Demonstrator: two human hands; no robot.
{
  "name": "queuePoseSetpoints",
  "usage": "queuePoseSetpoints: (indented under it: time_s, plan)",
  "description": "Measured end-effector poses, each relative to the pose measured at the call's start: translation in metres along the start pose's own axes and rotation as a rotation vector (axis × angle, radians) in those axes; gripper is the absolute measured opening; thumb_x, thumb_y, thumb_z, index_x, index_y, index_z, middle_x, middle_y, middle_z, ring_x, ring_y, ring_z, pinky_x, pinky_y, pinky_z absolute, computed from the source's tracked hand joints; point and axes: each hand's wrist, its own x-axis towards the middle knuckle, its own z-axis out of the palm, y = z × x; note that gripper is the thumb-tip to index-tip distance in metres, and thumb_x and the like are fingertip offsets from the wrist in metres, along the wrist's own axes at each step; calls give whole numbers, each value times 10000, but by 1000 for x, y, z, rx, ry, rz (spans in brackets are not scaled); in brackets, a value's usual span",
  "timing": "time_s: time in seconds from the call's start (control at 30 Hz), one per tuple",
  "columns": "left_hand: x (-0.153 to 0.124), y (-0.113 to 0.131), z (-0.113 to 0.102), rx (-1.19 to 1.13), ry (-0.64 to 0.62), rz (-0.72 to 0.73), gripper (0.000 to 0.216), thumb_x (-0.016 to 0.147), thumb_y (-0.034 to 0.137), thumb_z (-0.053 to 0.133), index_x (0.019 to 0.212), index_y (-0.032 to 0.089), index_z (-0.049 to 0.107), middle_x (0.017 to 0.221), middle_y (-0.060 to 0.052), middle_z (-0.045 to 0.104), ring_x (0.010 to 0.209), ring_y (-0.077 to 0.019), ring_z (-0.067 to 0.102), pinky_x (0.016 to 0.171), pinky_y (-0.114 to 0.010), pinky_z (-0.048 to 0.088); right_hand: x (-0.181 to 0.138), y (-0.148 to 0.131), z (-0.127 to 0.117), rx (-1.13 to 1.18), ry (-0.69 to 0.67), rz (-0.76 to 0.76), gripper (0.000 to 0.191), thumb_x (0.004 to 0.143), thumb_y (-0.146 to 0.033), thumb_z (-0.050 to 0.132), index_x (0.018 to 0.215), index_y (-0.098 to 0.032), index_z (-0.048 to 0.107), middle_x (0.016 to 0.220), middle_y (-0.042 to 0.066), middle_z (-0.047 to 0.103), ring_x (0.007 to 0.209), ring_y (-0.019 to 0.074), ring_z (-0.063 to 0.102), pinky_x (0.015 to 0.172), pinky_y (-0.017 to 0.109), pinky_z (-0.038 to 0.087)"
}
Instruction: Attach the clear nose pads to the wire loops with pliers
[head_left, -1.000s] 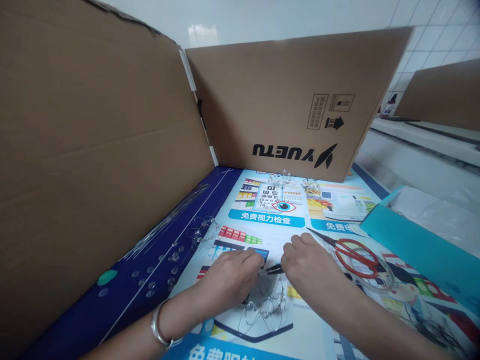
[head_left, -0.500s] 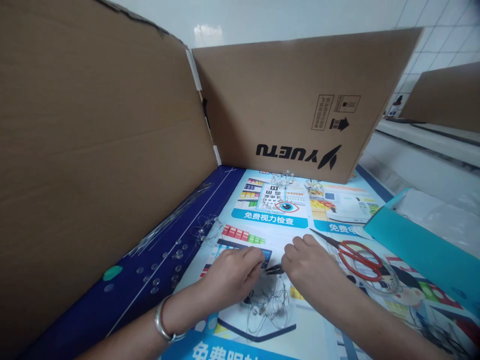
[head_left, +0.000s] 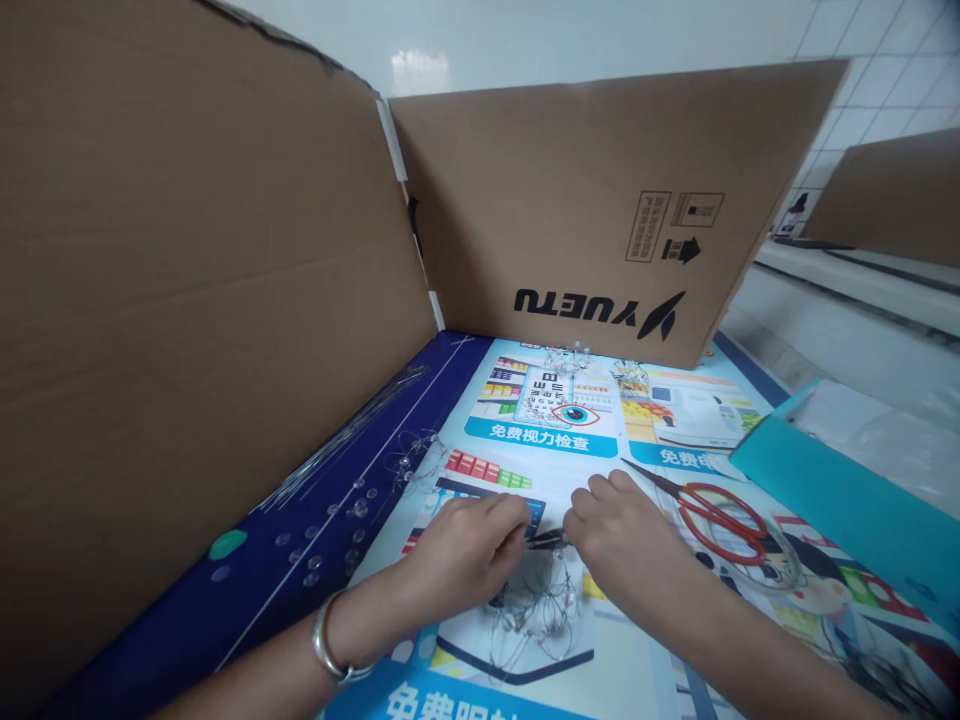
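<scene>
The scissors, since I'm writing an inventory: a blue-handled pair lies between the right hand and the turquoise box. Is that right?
Not quite: the scissors are red-handled, not blue-handled, as the head view shows. They do lie between the right hand and the turquoise box.

Scissors (head_left: 684, 494) right of wire tangle (head_left: 536, 612) | apparently beads (head_left: 313, 579) left | cardboard panel (head_left: 585, 200) behind
</scene>
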Motion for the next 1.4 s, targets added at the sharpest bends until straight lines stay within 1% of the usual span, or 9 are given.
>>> queuePoseSetpoints:
  time_s: [0.13, 0.27, 0.5, 0.73, 0.9, 1.03, 1.27, 1.4]
  plan:
    - [0, 1, 0, 9, -12, 9, 96, 782, 114, 397, 754, 182, 460, 628, 19, 511, 535, -112, 438, 515, -223, 283, 0, 0, 0, -18, -4, -13, 101, 736, -91, 580, 680, -171, 555, 676, 32, 537, 699, 196, 459, 645, 346, 267]
    - [0, 3, -1, 32, -28, 17, 98, 772, 107, 404, 749, 183, 461, 644, 18, 520, 550, -118, 447, 521, -230, 289, 0, -3, -2, -71, 28, -29, 99, 718, -76, 575, 687, -167, 552, 672, 40, 522, 692, 200, 447, 630, 347, 268]
    - [-1, 1, 1, 33, 1, 61, 117, 784, 101, 389, 772, 182, 473, 655, 9, 528, 569, -124, 465, 536, -235, 313, -2, -10, -7, -173, 83, -52, 105, 725, -63, 514, 714, -152, 568, 689, 57, 509, 708, 216, 450, 650, 365, 281]
    - [-1, 3, 0, 18, -29, 42, 120, 807, 101, 382, 776, 184, 463, 675, 2, 527, 589, -132, 466, 556, -246, 339, -3, -8, -8, -139, 79, -48, 129, 743, -59, 503, 709, -162, 574, 690, 56, 509, 691, 214, 439, 638, 364, 287]
    - [-2, 0, 2, -13, -19, 70, 110, 795, 99, 388, 776, 184, 455, 667, 9, 521, 577, -123, 453, 544, -236, 330, -2, -7, -5, -123, 75, -51, 106, 722, -69, 560, 680, -165, 547, 664, 41, 511, 669, 198, 441, 615, 345, 273]
    - [-4, -3, 3, -19, -34, 96, 100, 805, 111, 397, 787, 183, 465, 689, 7, 537, 595, -124, 468, 561, -244, 337, -2, -6, -3, -114, 74, -38, 111, 718, -78, 584, 671, -166, 536, 661, 39, 527, 667, 193, 446, 615, 336, 264]
    - [-4, -5, 4, -25, -5, 100, 102, 813, 116, 388, 792, 184, 462, 680, 13, 533, 582, -116, 455, 553, -240, 330, -1, -6, -1, -84, 59, -23, 130, 724, -84, 594, 640, -168, 542, 638, 31, 543, 628, 178, 444, 604, 325, 236]
    - [-3, -6, 2, -41, 12, 98, 94, 813, 120, 390, 779, 181, 454, 662, 17, 514, 565, -108, 433, 542, -232, 324, -2, 1, -2, -30, 55, -4, 127, 733, -98, 603, 651, -180, 550, 657, 21, 550, 666, 182, 449, 621, 325, 224]
